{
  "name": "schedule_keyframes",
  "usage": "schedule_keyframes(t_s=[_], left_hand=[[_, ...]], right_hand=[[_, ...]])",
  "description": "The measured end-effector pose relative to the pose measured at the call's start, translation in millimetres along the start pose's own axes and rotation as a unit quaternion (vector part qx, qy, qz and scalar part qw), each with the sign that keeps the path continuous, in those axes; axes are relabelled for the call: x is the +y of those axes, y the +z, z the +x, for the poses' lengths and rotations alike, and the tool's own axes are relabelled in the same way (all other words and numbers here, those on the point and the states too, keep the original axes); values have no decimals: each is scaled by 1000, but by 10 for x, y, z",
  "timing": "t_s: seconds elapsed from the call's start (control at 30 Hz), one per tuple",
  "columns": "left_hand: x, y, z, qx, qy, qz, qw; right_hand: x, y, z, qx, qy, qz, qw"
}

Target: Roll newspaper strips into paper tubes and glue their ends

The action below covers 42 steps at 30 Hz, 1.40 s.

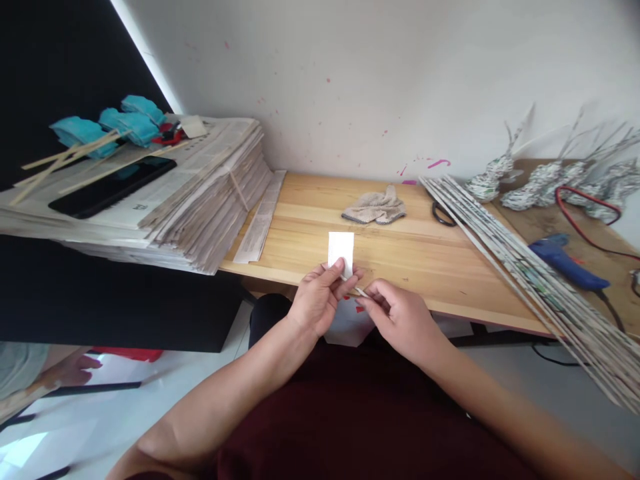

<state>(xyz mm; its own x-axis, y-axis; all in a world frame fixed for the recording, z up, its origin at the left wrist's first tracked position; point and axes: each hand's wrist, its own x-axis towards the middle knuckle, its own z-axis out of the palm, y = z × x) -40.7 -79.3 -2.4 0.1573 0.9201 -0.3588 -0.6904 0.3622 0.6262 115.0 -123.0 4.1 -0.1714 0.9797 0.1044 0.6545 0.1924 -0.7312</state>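
Observation:
My left hand (320,293) is closed on a small white card (343,245), its thumb pressed flat on the card's lower part. A thin pale stick or paper strip (361,292) runs from under the card toward the right. The fingertips of my right hand (393,307) pinch its outer end. Both hands are above the front edge of the wooden table (300,223). Part of the strip is hidden behind my left fingers. A beige knitted glove (375,205) lies on the table beyond the card.
Stacked newspapers (200,193) bear a phone (115,185), wooden sticks and blue bundles (133,123). A folded paper strip (261,217) lies beside them. On the right are rolled paper sticks (530,273), a blue glue gun (567,263) and woven paper pieces (493,177). Another person's hand (75,369) shows lower left.

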Motion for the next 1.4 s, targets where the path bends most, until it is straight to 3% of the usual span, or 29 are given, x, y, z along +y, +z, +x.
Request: schedule_keyframes(t_s=[0.07,0.13,0.2,0.27,0.4,0.5,0.63,0.73,0.87,0.93,1.03,1.13,1.23,1.33,1.4], left_hand=[[3,1,0,-6,0,0,1000],[7,2,-1,-11,4,1,1000],[10,2,0,-6,1,6,1000],[10,4,3,3,-4,10,1000],[5,9,8,4,-1,7,1000],[2,8,3,-3,5,5,1000],[7,2,-3,-6,-3,10,1000],[19,1,-4,-3,0,9,1000],[23,-5,-3,-9,-1,17,1000],[13,-9,2,-4,0,15,1000],[-2,-12,10,4,-3,9,1000],[0,-11,10,3,-6,4,1000],[13,-4,-1,0,-6,10,1000],[21,8,-9,7,-8,24,1000],[20,13,-6,11,-3,21,1000]], right_hand=[[-2,-8,1,-12,6,-2,1000],[20,-10,12,-70,62,78,993],[50,-2,26,-151,128,183,963],[65,12,37,-186,151,226,944],[30,37,34,-53,41,66,996],[-5,36,16,-7,-23,-32,999],[-9,28,1,-13,-22,-34,999],[31,32,13,-62,51,69,994],[92,44,49,-183,151,247,939],[90,53,53,-157,123,207,958],[54,69,33,-42,27,36,998],[32,75,12,-1,-33,-69,997],[42,68,14,-56,12,0,998],[52,61,31,-168,113,145,969],[43,59,38,-172,114,150,967]])
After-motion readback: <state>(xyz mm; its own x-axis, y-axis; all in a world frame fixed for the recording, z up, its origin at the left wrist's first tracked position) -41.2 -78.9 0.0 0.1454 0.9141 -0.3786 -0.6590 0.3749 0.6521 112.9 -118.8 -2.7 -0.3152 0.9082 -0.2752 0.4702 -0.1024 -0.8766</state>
